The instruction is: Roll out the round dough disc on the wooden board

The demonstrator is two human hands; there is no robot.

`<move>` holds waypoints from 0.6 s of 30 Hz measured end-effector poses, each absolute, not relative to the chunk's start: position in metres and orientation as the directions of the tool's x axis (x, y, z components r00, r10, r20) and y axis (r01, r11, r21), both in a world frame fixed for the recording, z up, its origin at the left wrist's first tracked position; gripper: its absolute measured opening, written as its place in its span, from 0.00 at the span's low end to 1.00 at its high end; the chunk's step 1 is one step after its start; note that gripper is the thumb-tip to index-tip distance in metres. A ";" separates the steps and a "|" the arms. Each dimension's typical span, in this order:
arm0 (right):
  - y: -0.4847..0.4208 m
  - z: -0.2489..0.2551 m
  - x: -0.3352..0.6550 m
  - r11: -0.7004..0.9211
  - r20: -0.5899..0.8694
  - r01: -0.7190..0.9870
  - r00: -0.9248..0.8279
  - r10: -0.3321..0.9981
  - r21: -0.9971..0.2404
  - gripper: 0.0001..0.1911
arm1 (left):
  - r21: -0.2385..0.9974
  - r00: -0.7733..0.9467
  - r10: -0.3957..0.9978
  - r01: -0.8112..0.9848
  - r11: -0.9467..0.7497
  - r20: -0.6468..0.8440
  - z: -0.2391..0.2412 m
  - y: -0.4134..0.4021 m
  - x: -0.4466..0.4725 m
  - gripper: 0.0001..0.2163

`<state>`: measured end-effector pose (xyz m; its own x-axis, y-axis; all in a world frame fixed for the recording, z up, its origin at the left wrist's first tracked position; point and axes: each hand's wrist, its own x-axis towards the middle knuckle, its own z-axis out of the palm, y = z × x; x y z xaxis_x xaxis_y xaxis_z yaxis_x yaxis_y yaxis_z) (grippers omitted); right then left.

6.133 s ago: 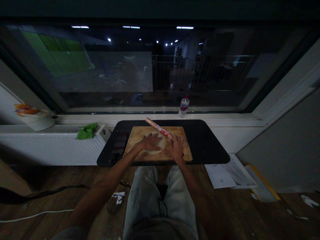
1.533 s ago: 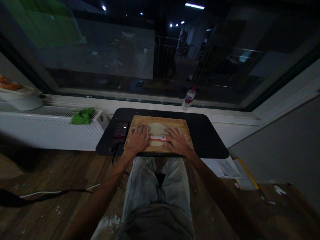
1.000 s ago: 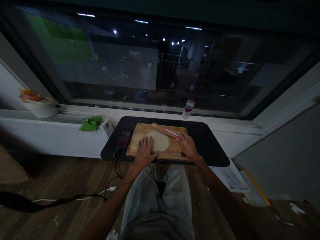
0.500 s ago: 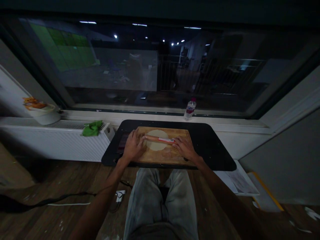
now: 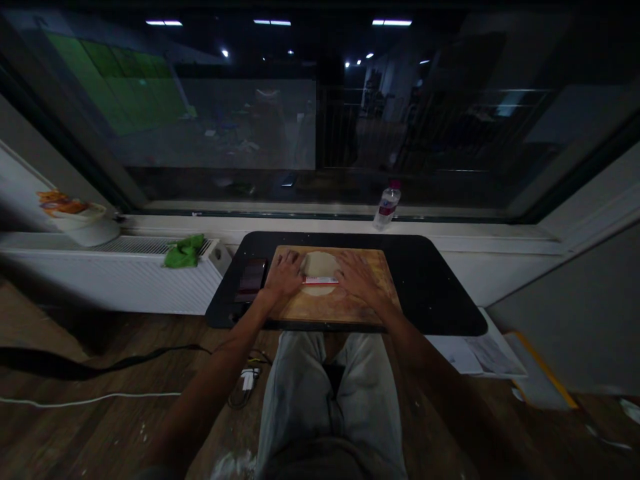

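Note:
A rolling pin (image 5: 321, 281) lies crosswise over a thin round sheet of dough (image 5: 321, 261), its label facing up between my hands. My left hand (image 5: 286, 275) is closed over the pin's left end, with the fingers pointing forward. Over the right end lies my right hand (image 5: 356, 274), its fingers likewise stretched forward and the thumb by the label. Both ends of the pin are hidden under my hands. Beneath the dough is a wooden cutting board (image 5: 325, 311), set on a black tabletop (image 5: 430, 287).
A dark phone (image 5: 253, 278) lies left of the board. On the sill stands a water bottle (image 5: 387, 205). A green cloth (image 5: 185, 251) and a white pot (image 5: 89, 225) sit on the radiator (image 5: 150, 283). Cables and a white plug (image 5: 249, 379) are on the floor.
The rolling pin has gone from slightly slanted to level across the dough. My left hand has shifted off the board's left side, uncovering the phone. The whole view has tilted a little.

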<state>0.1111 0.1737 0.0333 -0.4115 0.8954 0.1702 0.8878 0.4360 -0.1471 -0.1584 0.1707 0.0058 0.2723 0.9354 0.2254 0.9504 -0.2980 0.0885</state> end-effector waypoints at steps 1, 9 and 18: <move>0.175 0.030 0.110 0.410 0.154 0.900 -0.388 0.909 -0.150 0.31 | 0.084 0.263 0.938 0.954 -0.288 0.225 0.005 0.169 -0.157 0.28; 0.171 0.003 0.108 0.338 0.135 0.926 -0.318 0.938 -0.167 0.37 | 0.103 0.228 0.954 0.963 -0.251 0.193 0.004 0.141 -0.150 0.28; 0.146 0.016 0.106 0.365 0.158 0.921 -0.343 0.926 -0.137 0.34 | 0.018 0.234 0.951 0.970 -0.242 0.205 0.012 0.110 -0.146 0.30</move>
